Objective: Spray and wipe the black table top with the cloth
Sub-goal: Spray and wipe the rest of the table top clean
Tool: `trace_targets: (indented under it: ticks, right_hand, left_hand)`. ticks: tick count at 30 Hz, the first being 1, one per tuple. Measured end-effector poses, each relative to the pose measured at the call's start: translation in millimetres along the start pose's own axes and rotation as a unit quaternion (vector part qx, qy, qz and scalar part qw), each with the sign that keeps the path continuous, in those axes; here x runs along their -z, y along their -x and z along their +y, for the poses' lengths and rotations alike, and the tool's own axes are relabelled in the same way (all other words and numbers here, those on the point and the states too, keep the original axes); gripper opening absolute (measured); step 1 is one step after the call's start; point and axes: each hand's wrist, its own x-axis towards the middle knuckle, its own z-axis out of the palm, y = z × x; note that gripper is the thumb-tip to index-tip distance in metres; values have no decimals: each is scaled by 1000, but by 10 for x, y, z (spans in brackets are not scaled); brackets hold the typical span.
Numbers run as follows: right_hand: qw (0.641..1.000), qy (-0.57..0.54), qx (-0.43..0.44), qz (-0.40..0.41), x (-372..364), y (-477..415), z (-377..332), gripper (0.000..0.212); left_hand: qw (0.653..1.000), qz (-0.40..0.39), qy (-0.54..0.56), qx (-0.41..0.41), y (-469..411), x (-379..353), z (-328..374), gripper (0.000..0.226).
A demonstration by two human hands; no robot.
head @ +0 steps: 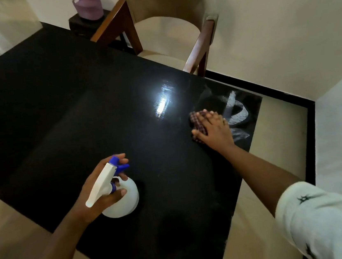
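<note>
Your right hand [213, 129] presses the checked cloth [196, 122] flat on the black table top [77, 110] near its far corner; your left hand [100, 191] grips the spray bottle [120, 198]; missed foam streaks [235, 110] may dry there

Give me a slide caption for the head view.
The right hand presses a checked cloth on the black table top beside white streaks while the left hand grips a spray bottle.
</note>
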Motion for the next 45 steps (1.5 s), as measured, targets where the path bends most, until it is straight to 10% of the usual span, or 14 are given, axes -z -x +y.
trace_targets:
  ticks: [5,13,17,22,25,33,38,41,45]
  right_hand:
    - [999,-2,-41,34,-10,36,-108,63]
    - [962,-67,262,22,-149,419,-614,49]
    - [946,-294,127,41,102,375,-512,39]
    - [654,-690,-240,195,661,332,11,31]
    - [597,-693,-288,284,821,362,432,29]
    - [748,-585,-230,210,786,493,325,30]
    - [930,-330,127,100,362,738,-417,34]
    - [952,-83,293,37,-108,798,-731,46]
    - [943,-22,331,-13,-291,682,-731,51]
  left_hand:
    - [998,68,10,0,-77,-202,72,62]
    - [993,104,57,22,-533,-327,349,50]
    - [993,85,53,67,-841,-456,516,39]
    - [990,15,-30,134,-1306,-724,698,35]
    - [988,11,-89,128,-1524,-871,804,21]
    - [964,57,-216,142,-1599,-907,815,16]
    - [981,136,-7,137,-1433,-645,728,32]
    - [976,176,48,118,-1378,-517,654,38]
    - [967,226,67,91,-1344,-469,611,39]
